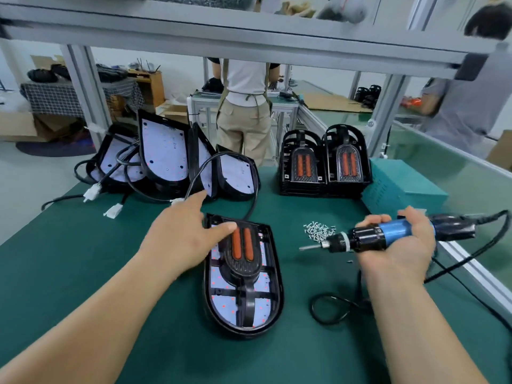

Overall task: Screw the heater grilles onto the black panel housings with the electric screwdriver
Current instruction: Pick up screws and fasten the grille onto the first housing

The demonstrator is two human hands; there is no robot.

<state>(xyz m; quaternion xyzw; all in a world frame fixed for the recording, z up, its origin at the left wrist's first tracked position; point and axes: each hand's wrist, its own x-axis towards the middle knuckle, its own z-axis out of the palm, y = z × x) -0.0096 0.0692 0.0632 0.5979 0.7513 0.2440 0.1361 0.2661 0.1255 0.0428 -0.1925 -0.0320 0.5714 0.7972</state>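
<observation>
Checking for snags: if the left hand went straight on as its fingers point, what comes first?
Likely the left hand would meet the leaning panel housing just beyond its forefinger, though depth is unclear.

The housing (243,332) has a glossy black rim around a pale lilac-white sheet speckled with small red dots. On it, the grille (245,268) is black with two orange-red bars. Under the housing, the mat (110,273) is plain dark green. Right of the housing, the screwdriver (388,234) is black with a bright blue band and a silver bit, and the screws (318,231) are silver. Behind and right of the housing, the stack (324,167) is black with orange bars, and the box (401,187) is teal. Behind and left of the housing, the connectors (91,194) are white, and the cloth (55,101) is checked grey and white.
</observation>
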